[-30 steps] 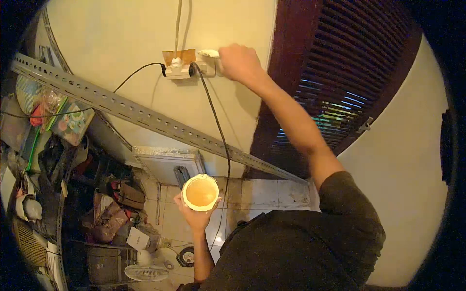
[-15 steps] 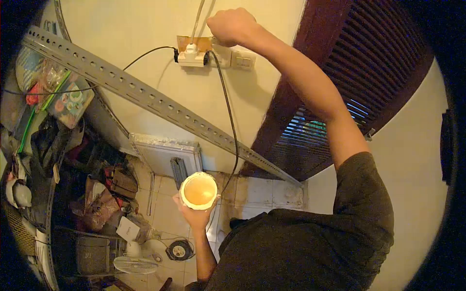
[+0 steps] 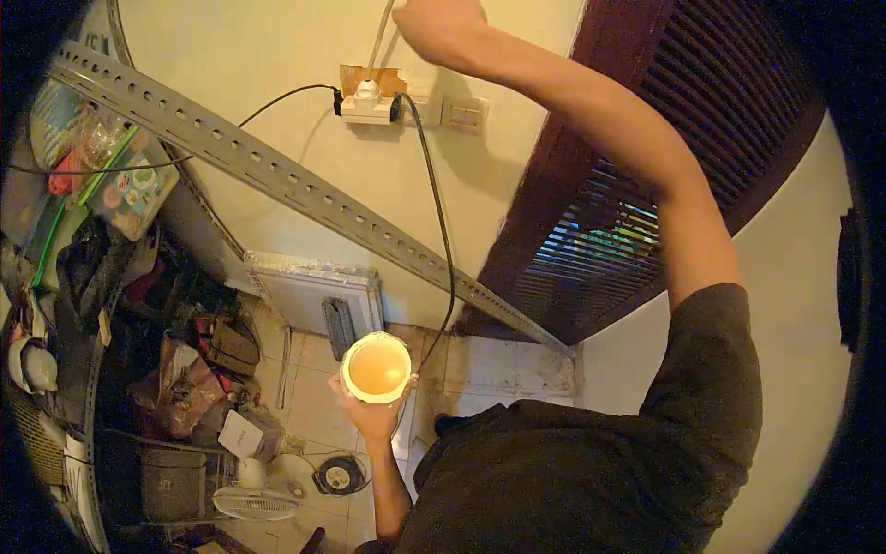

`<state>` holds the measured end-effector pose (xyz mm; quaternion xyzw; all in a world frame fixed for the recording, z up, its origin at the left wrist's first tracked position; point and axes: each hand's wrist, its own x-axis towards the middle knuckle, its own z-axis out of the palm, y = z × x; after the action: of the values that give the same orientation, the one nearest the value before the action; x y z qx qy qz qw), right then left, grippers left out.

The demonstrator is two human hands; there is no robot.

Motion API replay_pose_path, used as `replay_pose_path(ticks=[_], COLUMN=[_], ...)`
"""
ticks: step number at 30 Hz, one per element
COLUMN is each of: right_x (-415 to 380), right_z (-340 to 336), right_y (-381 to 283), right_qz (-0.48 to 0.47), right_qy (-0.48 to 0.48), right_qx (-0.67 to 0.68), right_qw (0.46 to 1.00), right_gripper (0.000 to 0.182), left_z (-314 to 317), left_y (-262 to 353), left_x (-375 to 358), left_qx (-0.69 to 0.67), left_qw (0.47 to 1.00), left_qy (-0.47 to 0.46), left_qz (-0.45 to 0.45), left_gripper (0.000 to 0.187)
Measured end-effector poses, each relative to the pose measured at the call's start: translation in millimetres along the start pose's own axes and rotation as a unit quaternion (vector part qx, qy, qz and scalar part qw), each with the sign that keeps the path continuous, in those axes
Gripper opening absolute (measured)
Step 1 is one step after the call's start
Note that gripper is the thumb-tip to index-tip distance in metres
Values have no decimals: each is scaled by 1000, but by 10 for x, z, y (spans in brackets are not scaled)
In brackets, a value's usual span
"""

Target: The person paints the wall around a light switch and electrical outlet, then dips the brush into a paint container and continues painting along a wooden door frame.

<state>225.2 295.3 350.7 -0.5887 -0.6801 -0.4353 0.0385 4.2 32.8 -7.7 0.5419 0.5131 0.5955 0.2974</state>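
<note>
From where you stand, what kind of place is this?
Probably a cluttered room in a home: a slatted shutter, a fan on the tiled floor, and bags piled at the left.

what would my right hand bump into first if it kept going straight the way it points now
Probably the pale cord running up the wall, just left of your right hand, though depth there is unclear.

The person wears a plain dark shirt (image 3: 591, 471), near black with a brownish cast, its short sleeve (image 3: 709, 346) ending above the elbow. The forearms are bare, and no print or marking shows on the cloth.
</note>
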Motion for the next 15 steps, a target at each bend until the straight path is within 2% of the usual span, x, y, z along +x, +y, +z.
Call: replay_pose_path(ticks=[2,5,7,11,13,15], right_x=[-74,-247,-357,-538,-568,-591], right_z=[-120,-238,-272,118,258,283], right_y=[28,-5,-89,-308,-392,-330], right_qz=[-5,1,-27,-76,-100,-90], right_qy=[-1,1,-53,-71,-118,-94], right_qx=[-7,-12,-3,27,56,89], right_qw=[1000,1000,998,994,986,987], right_gripper=[17,17,20,17,17,17], left_z=[3,4,18,43,22,-13], left_y=[16,-38,-27,2,37,88], left_x=[1,-2,-1,12,23,37], left_qx=[-37,-8,-16,-43,-21,0], left_qw=[999,1000,1000,998,999,999], left_qy=[1,-21,-26,-42,-47,-49], left_qz=[-8,-1,0,1,11,19], left_gripper=[76,77,78,78,77,76])
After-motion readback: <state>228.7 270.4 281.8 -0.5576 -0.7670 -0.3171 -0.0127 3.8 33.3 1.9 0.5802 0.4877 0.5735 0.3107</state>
